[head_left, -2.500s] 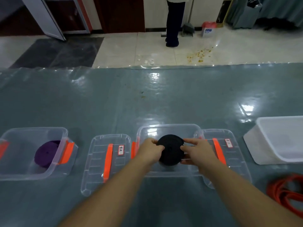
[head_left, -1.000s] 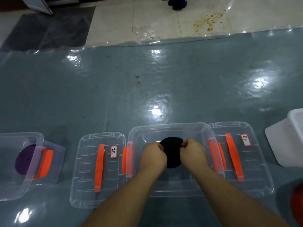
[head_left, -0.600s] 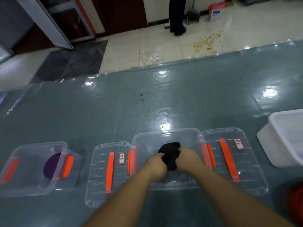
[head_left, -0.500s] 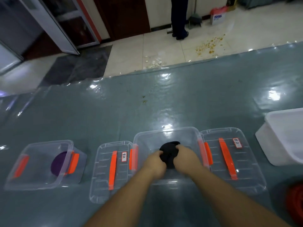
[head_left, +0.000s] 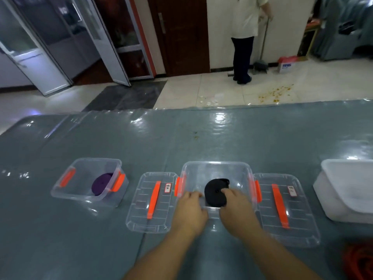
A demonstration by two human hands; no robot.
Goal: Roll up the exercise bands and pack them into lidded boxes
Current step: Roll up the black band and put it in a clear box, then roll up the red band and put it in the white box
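Tiled floor, glass doors and a person sweeping fill the background beyond a long grey table under glossy clear film. At its near edge, a black roll lies flat on the floor of the middle box, coil axis pointing up. The right hand is the nearer one, its fingertips resting on the roll's right side; the left hand sits just left of the roll, fingers loosely bent over the box's near rim, gripping nothing visible. Lids flank the box: one left, one right, each about equally near a hand. A purple roll sits in the left box. A white tub stands far right.
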